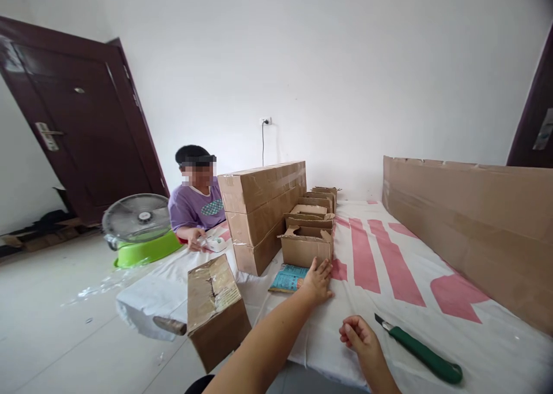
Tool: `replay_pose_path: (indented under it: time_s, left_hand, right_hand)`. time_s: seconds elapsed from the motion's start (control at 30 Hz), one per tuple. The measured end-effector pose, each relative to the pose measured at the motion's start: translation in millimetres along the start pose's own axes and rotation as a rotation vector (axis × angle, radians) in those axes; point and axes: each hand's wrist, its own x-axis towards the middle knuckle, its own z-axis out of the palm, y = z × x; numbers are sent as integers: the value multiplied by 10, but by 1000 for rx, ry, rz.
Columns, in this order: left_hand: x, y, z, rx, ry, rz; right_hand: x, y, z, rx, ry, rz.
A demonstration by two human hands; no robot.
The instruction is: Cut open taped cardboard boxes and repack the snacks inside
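My left hand [318, 280] reaches forward with its fingers stretched out, fingertips touching the front of the nearest small open cardboard box [306, 245]. A blue printed packet [288, 278] lies flat just left of that hand. My right hand [360, 334] rests on the white cloth with red stripes [389, 279], fingers loosely curled with nothing visible in them. A green-handled utility knife [421, 352] lies on the cloth just right of it, untouched.
More small open boxes [317, 204] line up behind the nearest one. A stack of long taped cartons [261, 209] stands to their left, a taped carton [216, 307] at the near edge, a cardboard sheet [470, 221] at right. Another person sits opposite, holding a white object; a fan [137, 218] stands nearby.
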Motion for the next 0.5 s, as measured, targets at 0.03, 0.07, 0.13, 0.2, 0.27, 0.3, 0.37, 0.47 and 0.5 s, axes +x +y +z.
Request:
replay_pose_path:
  time_s: [0.03, 0.07, 0.13, 0.2, 0.27, 0.3, 0.37, 0.47, 0.5]
  left_hand:
    - [-5, -22, 18, 0, 2, -30]
    - [-16, -40, 30, -1, 8, -68]
    - [-48, -65, 31, -11, 26, -158]
    - [-97, -72, 8, -40, 47, -228]
    - [-178, -51, -25, -82, 71, -260]
    - [-236, -26, -37, -102, 90, -271]
    - [-387, 48, -38, -135, 138, -299]
    - [-677, 162, 34, -164, 194, -356]
    - [-774, 178, 73, -179, 205, -381]
  right_hand:
    - [-3, -9, 3, -2, -5, -3]
    - [-9, -25, 8, -5, -10, -7]
    - [-27, -74, 17, -9, -18, -12]
    - [-47, -129, 25, -11, -12, -19]
    - [-64, -172, 30, -21, -10, -22]
    - [-71, -187, 31, -27, -10, -22]
    - [-84, -205, 34, -39, -11, -26]
    - [-105, -210, 38, -54, -13, -41]
    - [-113, -208, 39, -58, -19, -46]
